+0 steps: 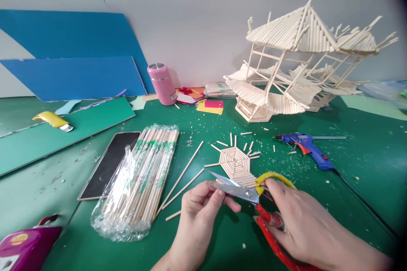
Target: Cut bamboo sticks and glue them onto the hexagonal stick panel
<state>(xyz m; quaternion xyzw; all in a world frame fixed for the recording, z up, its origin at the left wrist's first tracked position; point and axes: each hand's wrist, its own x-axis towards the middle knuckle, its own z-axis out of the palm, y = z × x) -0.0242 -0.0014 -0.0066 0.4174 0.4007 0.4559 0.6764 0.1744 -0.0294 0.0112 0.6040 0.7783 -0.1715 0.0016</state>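
Observation:
My right hand (302,216) grips a pair of scissors (246,194) with one yellow and one red handle. Their blades are parted and point left, over the fingertips of my left hand (200,207). Those fingers are pinched together; a pale tip of a wooden stick (218,181) seems to show between the blades, the rest hidden. Just beyond the blades lies a flat octagonal panel of concentric sticks (234,161), with short cut pieces around it. Left of it, long loose sticks (184,168) lie beside my left hand.
A clear bag of wooden sticks (143,173) partly covers a dark tablet-like slab (110,165). At right are a blue glue gun (305,146) and a stick-built pavilion model (280,63). A pink flask (162,84), yellow cutter (52,119) and purple object (30,245) stand or lie left.

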